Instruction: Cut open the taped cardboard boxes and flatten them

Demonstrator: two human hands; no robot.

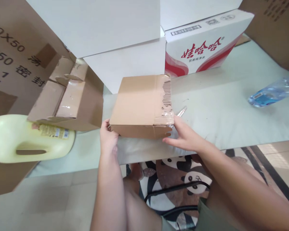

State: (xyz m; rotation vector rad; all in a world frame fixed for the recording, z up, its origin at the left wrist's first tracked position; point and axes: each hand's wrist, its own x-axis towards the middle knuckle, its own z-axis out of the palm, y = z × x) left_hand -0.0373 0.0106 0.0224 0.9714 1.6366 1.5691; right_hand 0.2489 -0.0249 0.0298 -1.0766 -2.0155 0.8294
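A brown cardboard box is in front of me on the cloth-covered table, its right side torn down to the corrugation with clear tape near the corner. My left hand is closed around its near left corner, with some fingers hidden behind the edge. At the near right corner, my right hand grips the box, thumb along the front and other fingers against the right side. A slim silvery object lies just beyond the right hand; its kind is unclear.
Left of the box are a brown carton with folded flaps and a pale yellow jug lying flat. Behind stand white boxes and a red-and-white water carton. A plastic water bottle lies at right on the table.
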